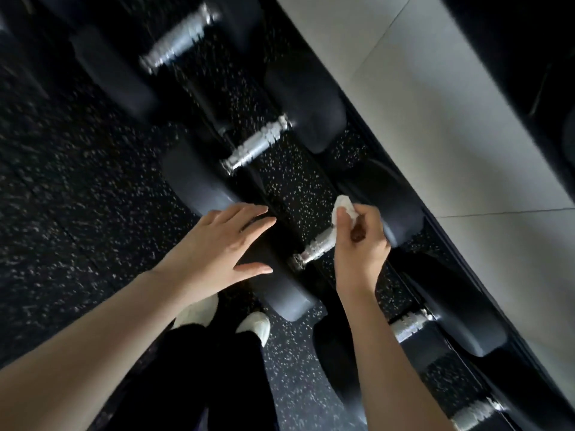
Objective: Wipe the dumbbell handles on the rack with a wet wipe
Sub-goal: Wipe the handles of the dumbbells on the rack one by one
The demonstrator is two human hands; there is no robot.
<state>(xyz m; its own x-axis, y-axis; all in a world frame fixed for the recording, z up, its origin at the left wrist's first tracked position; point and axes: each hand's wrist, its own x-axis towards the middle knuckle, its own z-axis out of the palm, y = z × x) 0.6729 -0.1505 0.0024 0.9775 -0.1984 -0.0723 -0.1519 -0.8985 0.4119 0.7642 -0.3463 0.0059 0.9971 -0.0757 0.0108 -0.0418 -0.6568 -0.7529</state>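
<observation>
Several black dumbbells with silver knurled handles lie in a diagonal row on the rack. My right hand (361, 241) is closed around the far part of one silver handle (315, 248), with a crumpled white wet wipe (342, 208) pinched between fingers and handle. My left hand (224, 244) lies flat with fingers spread on the near black head (280, 293) of that same dumbbell. Two more handles are above, one at the middle (256, 146) and one at the top (177, 38). Two others show at lower right, the nearer handle (409, 325) and the lowest handle (476, 410).
Speckled black rubber floor (62, 197) fills the left side and shows between the dumbbell heads. A pale tiled wall (451, 119) runs behind the rack on the right. My white shoes (255, 326) and dark trousers stand close below the rack.
</observation>
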